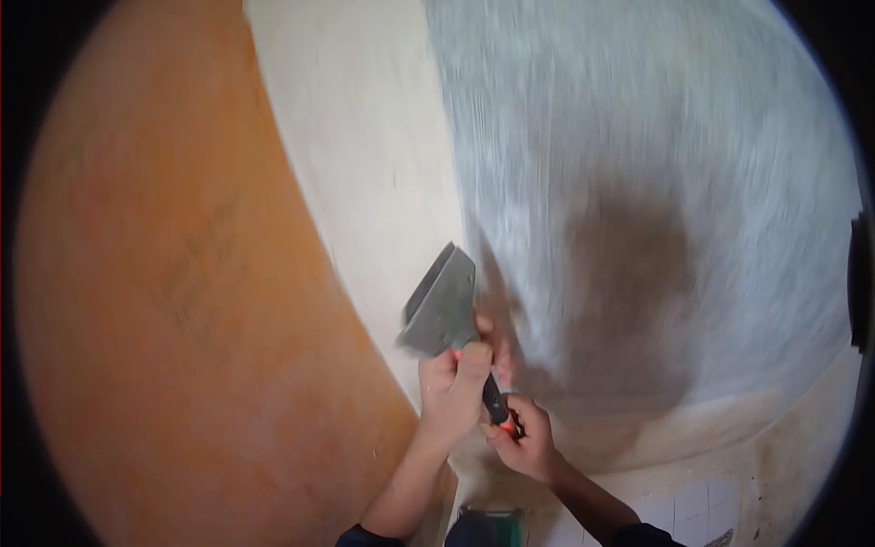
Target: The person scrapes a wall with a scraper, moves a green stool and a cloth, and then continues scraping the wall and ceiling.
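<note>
A wide grey scraper with a black and red handle is tilted up and to the left in front of the wall. My left hand is wrapped round the handle just below the blade. Lower down, my right hand grips the end of the same handle. The blade's head lies over the white strip, near its border with the grey-blue streaked wall. Any contact between blade and wall cannot be made out.
An orange-brown surface with faint writing fills the left side. A dark shadow falls on the streaked wall. Pale tiles and a green-edged object lie at the bottom. A dark object stands at the right edge.
</note>
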A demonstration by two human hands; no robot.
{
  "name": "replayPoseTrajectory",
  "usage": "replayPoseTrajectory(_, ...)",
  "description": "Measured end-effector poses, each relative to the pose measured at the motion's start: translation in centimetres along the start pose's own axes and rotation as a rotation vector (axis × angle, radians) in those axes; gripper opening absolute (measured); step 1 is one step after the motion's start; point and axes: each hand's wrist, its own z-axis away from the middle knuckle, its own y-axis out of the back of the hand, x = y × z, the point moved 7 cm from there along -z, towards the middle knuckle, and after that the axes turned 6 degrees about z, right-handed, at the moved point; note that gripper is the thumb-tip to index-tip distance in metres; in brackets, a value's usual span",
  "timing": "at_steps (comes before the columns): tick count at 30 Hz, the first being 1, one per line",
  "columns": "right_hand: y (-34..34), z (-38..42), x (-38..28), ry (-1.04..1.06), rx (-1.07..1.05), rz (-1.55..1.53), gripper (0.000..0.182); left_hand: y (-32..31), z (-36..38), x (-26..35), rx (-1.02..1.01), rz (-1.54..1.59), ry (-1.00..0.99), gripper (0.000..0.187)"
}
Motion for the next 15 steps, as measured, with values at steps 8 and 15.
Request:
replayPoseTrajectory(8, 2.2, -4.0, -10.7, -0.098, -0.142, 0.134, 0.028, -6.0, -6.8, 7.4, -0.048, 0.199, 0.145, 0.051)
replayPoseTrajectory(15, 1.4, -3.5, -15.2, -0.562, -0.233, -0.039, 0.033, -7.2, -10.5, 10.6, 0.168, 0.32, 0.21, 0.05)
